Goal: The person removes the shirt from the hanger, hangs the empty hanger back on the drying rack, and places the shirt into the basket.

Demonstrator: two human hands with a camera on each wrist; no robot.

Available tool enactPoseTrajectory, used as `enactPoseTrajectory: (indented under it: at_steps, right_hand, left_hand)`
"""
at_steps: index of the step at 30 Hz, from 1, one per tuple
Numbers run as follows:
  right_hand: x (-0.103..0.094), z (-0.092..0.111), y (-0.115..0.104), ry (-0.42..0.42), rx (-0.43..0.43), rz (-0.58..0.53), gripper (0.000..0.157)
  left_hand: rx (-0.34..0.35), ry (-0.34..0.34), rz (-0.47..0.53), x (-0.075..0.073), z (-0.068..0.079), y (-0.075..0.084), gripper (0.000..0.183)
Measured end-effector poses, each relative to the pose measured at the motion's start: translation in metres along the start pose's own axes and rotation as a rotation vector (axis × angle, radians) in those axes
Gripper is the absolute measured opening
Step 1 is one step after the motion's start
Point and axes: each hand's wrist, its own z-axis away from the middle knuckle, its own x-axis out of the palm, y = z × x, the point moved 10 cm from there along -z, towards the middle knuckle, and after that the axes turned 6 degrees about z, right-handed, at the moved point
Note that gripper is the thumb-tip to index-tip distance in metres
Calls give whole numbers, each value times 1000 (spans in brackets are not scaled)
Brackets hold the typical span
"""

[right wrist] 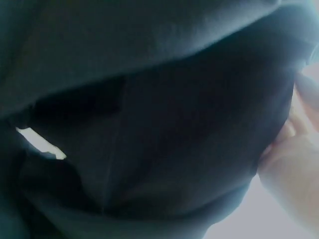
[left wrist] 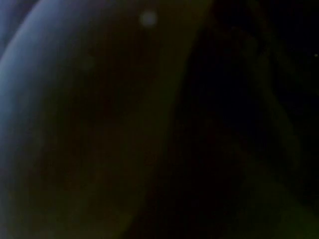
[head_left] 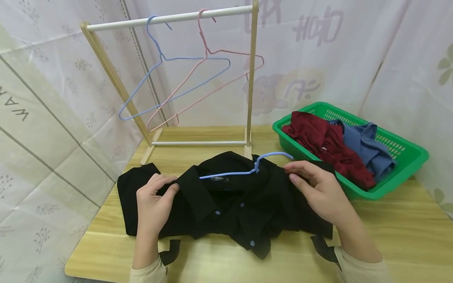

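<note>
A black shirt [head_left: 199, 196] with a collar and blue buttons lies spread on the wooden table. Inside its neck opening is a blue hanger [head_left: 230, 173]; the hook sticks out toward the back right, and the cloth hides most of the arms. My left hand [head_left: 153, 206] pinches the shirt's left shoulder between thumb and fingers. At the opposite shoulder, my right hand [head_left: 323, 192] pinches the cloth. Dark fabric fills most of the right wrist view, with fingers [right wrist: 289, 164] along its right edge. The left wrist view is too dark to make out details.
Behind the shirt stands a rack [head_left: 251, 78] with a blue hanger [head_left: 194, 58] and a pink hanger [head_left: 189, 74] on its bar. To the right, a green basket [head_left: 407, 153] contains dark red cloth [head_left: 318, 137] and blue cloth [head_left: 368, 145]. The table's front edge is near my forearms.
</note>
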Motion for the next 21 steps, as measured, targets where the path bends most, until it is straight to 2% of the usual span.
enactPoseTrajectory:
  at_steps: [3,5,8,9,11,13,16,21]
  right_hand:
    - [-4,4,-1,-32,3,20,21]
    - [-6,5,2,-53,32,81,17]
    - [-11,5,16,-89,158,219,10]
    - [-12,5,23,-105,213,263,15]
    - [-13,7,35,-142,316,326,27]
    - [-12,10,44,-169,388,331,35]
    - [-12,11,49,-157,415,300,38]
    - [-14,11,47,-89,413,292,36]
  left_hand:
    - [3,8,21,-6,0,2,29]
    - [-11,17,35,-10,0,1,31]
    - [-63,43,79,-16,1,-6,32]
    - [-83,60,109,-19,2,-10,32]
    - [-115,103,240,-23,3,-16,26]
    - [-138,142,378,-27,5,-21,19]
    - [-187,175,513,-27,6,-27,8]
    - [-285,130,480,-19,9,-37,5]
